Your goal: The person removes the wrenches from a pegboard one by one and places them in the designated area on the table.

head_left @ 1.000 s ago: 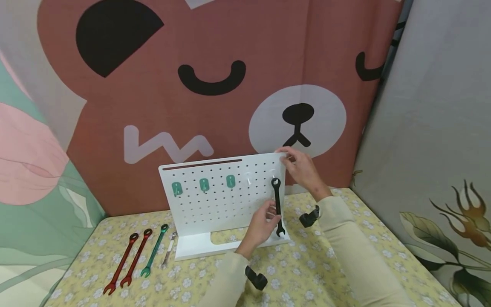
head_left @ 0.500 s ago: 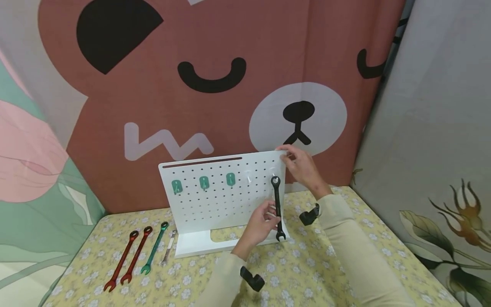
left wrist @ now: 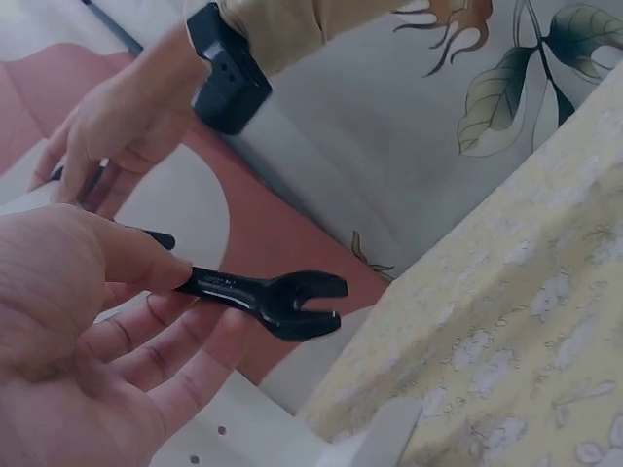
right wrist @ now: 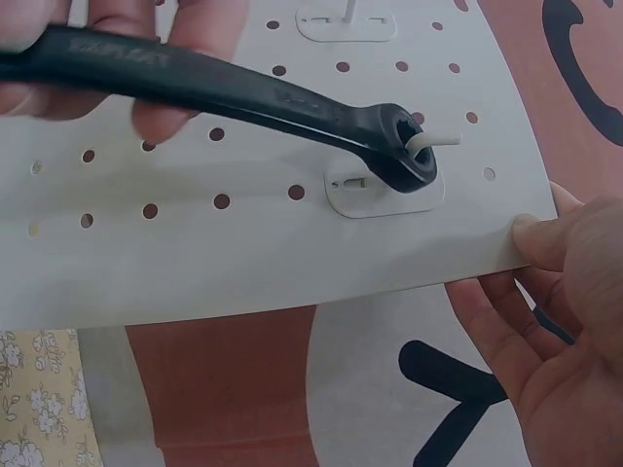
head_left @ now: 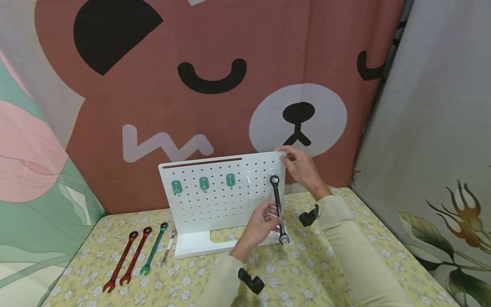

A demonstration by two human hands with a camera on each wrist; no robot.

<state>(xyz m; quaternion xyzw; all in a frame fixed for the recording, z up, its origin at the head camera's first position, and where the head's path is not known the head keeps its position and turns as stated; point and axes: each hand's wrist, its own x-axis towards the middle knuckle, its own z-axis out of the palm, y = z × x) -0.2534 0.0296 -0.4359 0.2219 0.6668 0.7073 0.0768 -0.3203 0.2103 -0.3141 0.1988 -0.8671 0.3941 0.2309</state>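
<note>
A white pegboard [head_left: 215, 200] stands upright on the flowered tablecloth. A black wrench [head_left: 278, 209] hangs with its ring end over a clear hook [right wrist: 433, 141] near the board's top right. My left hand [head_left: 261, 224] pinches the wrench's shaft [left wrist: 234, 287] between thumb and fingers; the open jaw end [left wrist: 307, 304] points down, tilted slightly right. My right hand [head_left: 301, 166] grips the board's upper right corner [right wrist: 531, 243], thumb on the front edge.
Two red wrenches [head_left: 124, 260], a green one [head_left: 153, 249] and a small silver one [head_left: 168, 252] lie on the table left of the board. Three green hooks [head_left: 203, 183] sit in the board's top row. Fabric backdrops close in behind and at the right.
The wrench's lower end has swung slightly right and out from the board while its ring stays on the hook. The right hand has not moved.
</note>
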